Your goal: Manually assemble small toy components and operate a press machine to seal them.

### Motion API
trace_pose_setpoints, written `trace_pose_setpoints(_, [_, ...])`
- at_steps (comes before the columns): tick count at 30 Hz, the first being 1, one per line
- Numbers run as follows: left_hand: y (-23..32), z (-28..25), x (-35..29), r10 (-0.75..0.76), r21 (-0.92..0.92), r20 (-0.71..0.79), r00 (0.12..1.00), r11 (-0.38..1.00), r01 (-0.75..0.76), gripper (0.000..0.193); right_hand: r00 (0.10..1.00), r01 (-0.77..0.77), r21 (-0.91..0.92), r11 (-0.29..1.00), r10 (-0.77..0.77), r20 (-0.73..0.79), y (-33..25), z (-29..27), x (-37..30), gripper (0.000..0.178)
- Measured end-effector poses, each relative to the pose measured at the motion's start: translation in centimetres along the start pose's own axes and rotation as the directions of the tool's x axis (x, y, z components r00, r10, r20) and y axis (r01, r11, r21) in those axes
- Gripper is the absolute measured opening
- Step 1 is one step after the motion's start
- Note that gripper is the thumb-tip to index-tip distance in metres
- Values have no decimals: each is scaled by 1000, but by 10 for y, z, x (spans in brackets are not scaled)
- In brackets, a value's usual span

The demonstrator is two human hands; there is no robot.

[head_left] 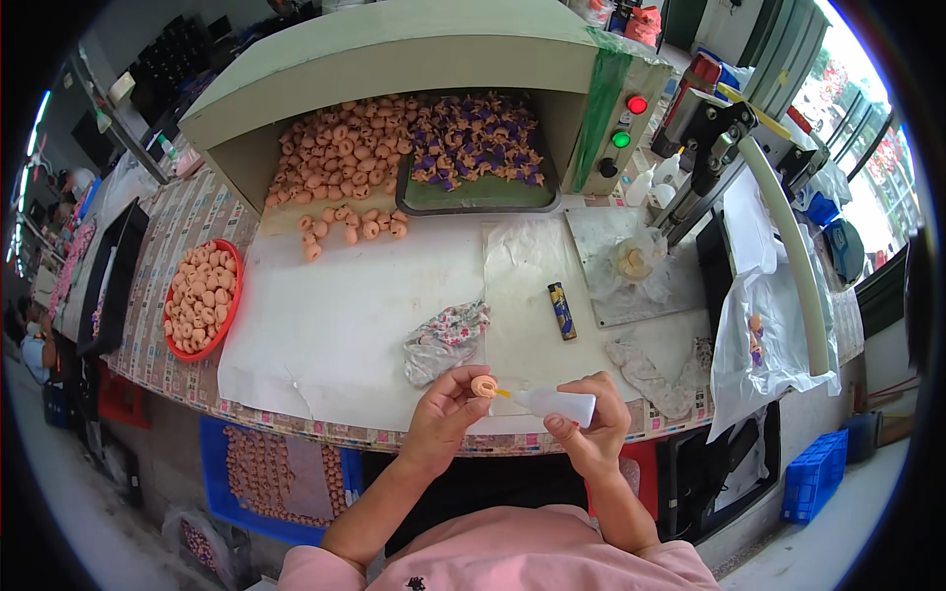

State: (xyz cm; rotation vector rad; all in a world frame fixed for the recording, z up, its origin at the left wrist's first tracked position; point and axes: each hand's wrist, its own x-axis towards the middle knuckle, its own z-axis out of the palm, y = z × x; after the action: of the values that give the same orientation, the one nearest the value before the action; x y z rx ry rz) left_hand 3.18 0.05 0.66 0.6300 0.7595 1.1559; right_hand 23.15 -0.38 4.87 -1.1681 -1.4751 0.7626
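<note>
My left hand (438,416) pinches a small peach-coloured hollow doll head (484,385) between fingers and thumb, its opening turned up. In my right hand (598,422) a white squeeze bottle (560,405) lies tilted sideways, fingers wrapped round its body. The bottle's thin yellow tip (504,393) points left and meets the edge of the doll head, or nearly so; exact contact is too small to tell. Just beyond my left hand lies a crumpled floral cloth (445,342). A dark blue and yellow tube (562,311) rests on the white sheet farther off.
A box-shaped machine (394,54) shelters a heap of doll heads (340,148) and a dark tray (478,203) of purple-and-peach figures. At left stands a red basket (235,313) of more heads. A lever press (705,158) stands at right. Below the table edge sits a blue tray (212,473).
</note>
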Motion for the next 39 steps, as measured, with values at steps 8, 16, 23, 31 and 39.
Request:
trace_pose_setpoints(8, [1,0,2,-6,56,-4,1000,998,7,36,999,38,-25,999,-38,18,10,3,1,40])
trace_pose_setpoints(16, [0,-1,2,-20,42,-31,999,999,21,35,999,37,-73,997,-37,-10,7,1,1,39])
trace_pose_setpoints(23, [-5,-4,3,-12,16,-13,1000,1000,13,38,992,123,-141,982,-128,-23,1,-6,-1,31])
trace_pose_setpoints(31, [-7,1,3,28,9,-3,1000,1000,-28,34,993,113,-103,988,-116,-26,0,-7,-6,37])
trace_pose_setpoints(39, [-10,1,4,20,24,-7,1000,1000,-19,34,994,110,-114,987,-111,-11,5,-8,-6,36])
